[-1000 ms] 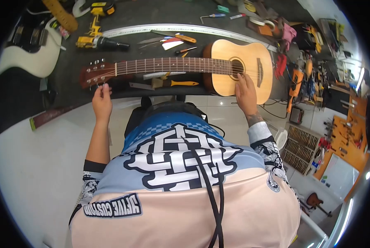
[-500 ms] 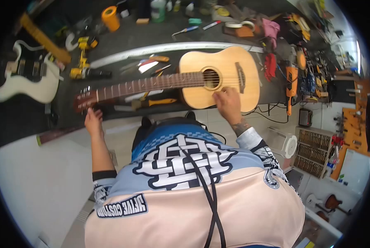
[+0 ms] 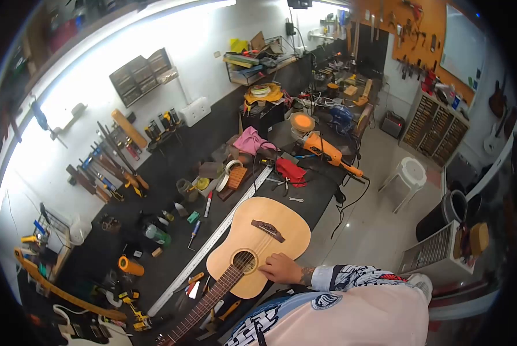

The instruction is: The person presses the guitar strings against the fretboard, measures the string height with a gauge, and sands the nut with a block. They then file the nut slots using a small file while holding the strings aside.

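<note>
An acoustic guitar (image 3: 290, 228) with a pale wooden top lies face up on the dark workbench, its neck running toward the lower left. My right hand (image 3: 281, 269) rests over the guitar's top beside the soundhole, close to the strings. Its fingers are curled together; whether anything small is between them is hidden. My left hand is out of view, and the end of the headstock is cut off at the bottom edge. A long metal ruler (image 3: 198, 258) lies along the guitar's far side.
An orange power tool (image 3: 325, 151) and a red cloth (image 3: 291, 172) lie beyond the guitar body. A yellow drill (image 3: 136, 311) and a white electric guitar body (image 3: 111, 335) are at lower left. A white stool (image 3: 411, 173) stands on the floor to the right.
The view has swung up and to the right, bringing the wall and room into sight. My left hand, earlier at the headstock, has left the view. My right hand remains near the soundhole.
</note>
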The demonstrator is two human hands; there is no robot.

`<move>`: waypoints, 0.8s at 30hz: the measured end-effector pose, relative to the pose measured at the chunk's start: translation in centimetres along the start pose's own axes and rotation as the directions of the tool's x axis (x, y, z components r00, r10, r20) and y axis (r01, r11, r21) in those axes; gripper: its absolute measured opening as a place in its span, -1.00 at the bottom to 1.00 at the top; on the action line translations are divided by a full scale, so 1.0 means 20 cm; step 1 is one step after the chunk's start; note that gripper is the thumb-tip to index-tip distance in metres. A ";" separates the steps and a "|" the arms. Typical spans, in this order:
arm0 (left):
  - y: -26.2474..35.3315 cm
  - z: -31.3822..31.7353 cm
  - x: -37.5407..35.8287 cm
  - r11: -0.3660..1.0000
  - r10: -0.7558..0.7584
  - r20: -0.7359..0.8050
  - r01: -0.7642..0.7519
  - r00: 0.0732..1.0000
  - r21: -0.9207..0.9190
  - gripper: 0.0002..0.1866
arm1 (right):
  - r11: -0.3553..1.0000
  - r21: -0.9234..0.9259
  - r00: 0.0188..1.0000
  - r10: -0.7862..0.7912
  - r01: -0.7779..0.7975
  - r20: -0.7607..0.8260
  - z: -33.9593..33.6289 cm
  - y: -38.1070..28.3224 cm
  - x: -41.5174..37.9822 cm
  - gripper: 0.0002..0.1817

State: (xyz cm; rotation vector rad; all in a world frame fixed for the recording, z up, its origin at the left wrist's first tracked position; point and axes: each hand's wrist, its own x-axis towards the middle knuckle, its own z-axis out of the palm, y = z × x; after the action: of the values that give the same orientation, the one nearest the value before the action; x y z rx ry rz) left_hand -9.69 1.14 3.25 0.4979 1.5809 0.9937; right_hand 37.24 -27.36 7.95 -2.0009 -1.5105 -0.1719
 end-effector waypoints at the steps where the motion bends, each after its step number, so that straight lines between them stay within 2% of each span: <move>1: 0.00 0.03 0.00 1.000 -0.007 0.021 0.007 1.000 -0.010 -0.51 | 1.000 -0.012 1.000 0.012 -0.012 0.021 0.00 0.00 -0.01 -0.78; 10: 0.03 0.21 0.05 0.998 -0.040 0.114 0.045 0.993 -0.040 -0.51 | 0.999 -0.048 1.000 0.018 -0.018 -0.014 0.02 0.01 -0.01 -0.79; 24: 0.02 0.22 0.08 0.995 -0.067 0.159 0.078 0.985 -0.066 -0.52 | 0.998 -0.063 0.999 0.029 -0.031 -0.030 0.01 -0.01 -0.01 -0.79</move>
State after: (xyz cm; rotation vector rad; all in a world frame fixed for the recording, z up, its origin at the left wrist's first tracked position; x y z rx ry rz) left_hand -6.01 3.91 2.63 0.4545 1.4089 0.9302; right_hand 36.98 -27.33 7.75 -2.0611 -1.4730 -0.2377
